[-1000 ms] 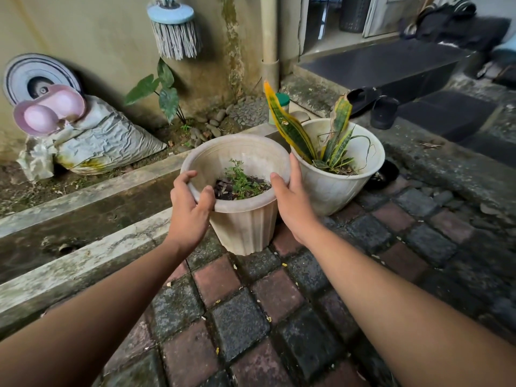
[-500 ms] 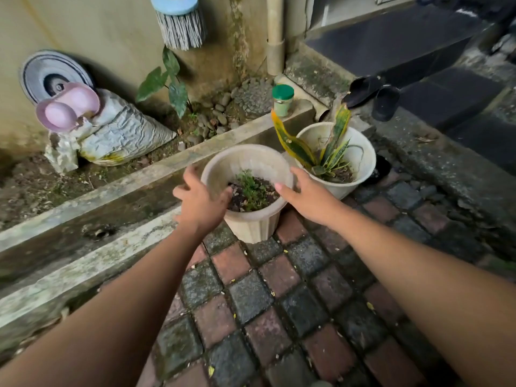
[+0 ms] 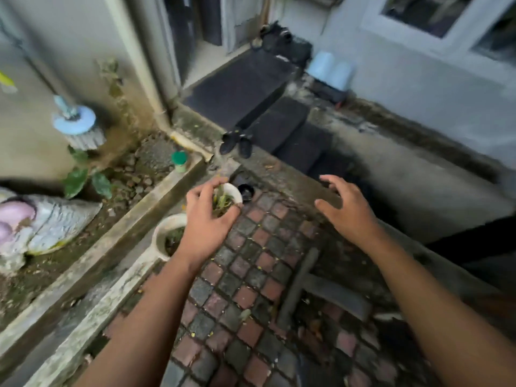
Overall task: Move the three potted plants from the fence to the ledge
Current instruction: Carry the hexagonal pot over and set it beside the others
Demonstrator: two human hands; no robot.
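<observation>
Two white pots stand on the brick paving beside the concrete ledge (image 3: 92, 277). The nearer pot (image 3: 163, 236) holds a small green plant and is partly hidden by my left forearm. The farther pot (image 3: 234, 191), with striped yellow-green leaves, is mostly covered by my left hand (image 3: 208, 219). That hand hovers above both pots, fingers spread, holding nothing. My right hand (image 3: 344, 209) is raised over the paving to the right, open and empty, well apart from the pots. The view is blurred.
A drain channel runs between two concrete curbs on the left. Beyond it lie a green-lidded jar (image 3: 179, 161), a crumpled sack (image 3: 53, 224) and a hanging brush (image 3: 78, 129). Black sandals (image 3: 236, 142) and dark mats (image 3: 279, 127) sit by the doorstep. A small black dish (image 3: 246, 191) lies behind the pots.
Both hands have let go of the nearer pot and lifted away, the right one swinging out to the right. The view has pulled back and tilted up.
</observation>
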